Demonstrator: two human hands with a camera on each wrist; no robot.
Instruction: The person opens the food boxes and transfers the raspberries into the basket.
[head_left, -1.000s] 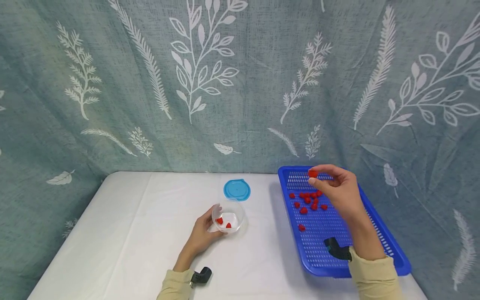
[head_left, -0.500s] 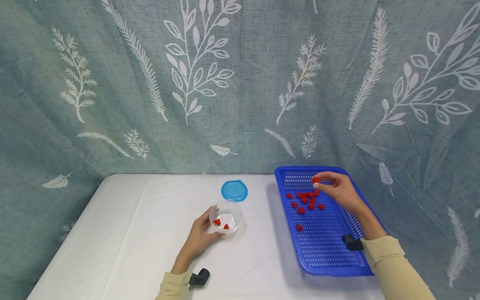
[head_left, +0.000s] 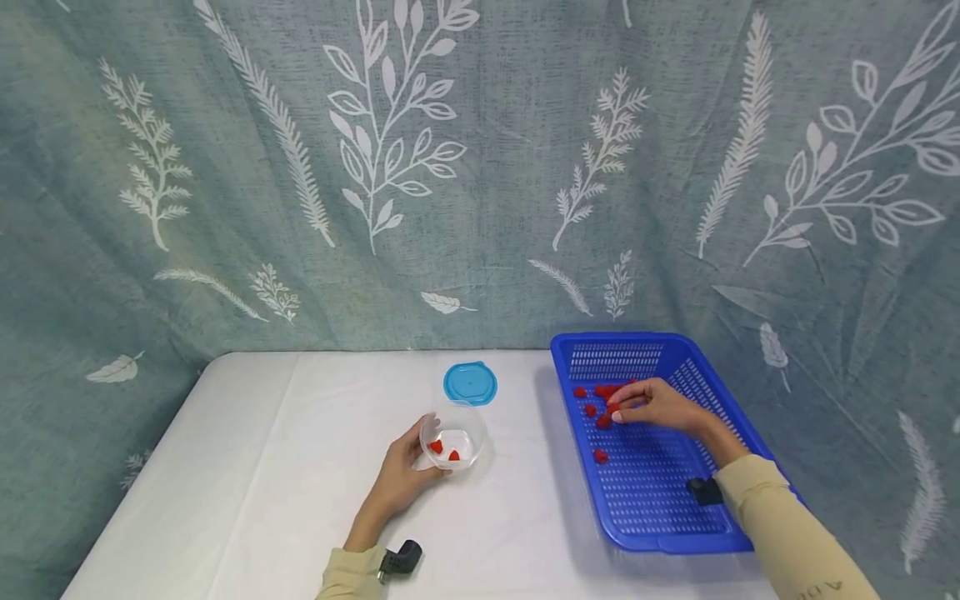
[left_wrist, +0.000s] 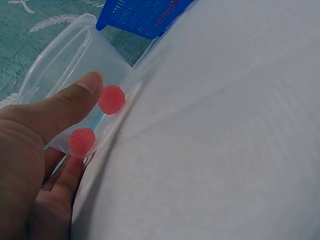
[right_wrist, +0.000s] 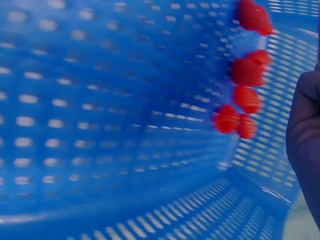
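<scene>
My left hand grips a small clear plastic tub at its left side, tilting it on the white table. Two raspberries lie inside; in the left wrist view one raspberry is by the thumb tip and the other raspberry sits lower. On the right, my right hand reaches down into a blue perforated basket, pinching a raspberry between thumb and fingertips. Loose raspberries are scattered around those fingertips, some hidden behind the hand. The right wrist view shows several raspberries in the basket.
A round blue lid lies flat just behind the tub. The white-covered table ends at a green leaf-patterned cloth. One raspberry lies apart, near the basket's left wall.
My right hand has come down from above the basket's far part to the raspberries inside, with the pinched raspberry. The left hand and tub have stayed in place; the head view has shifted slightly.
</scene>
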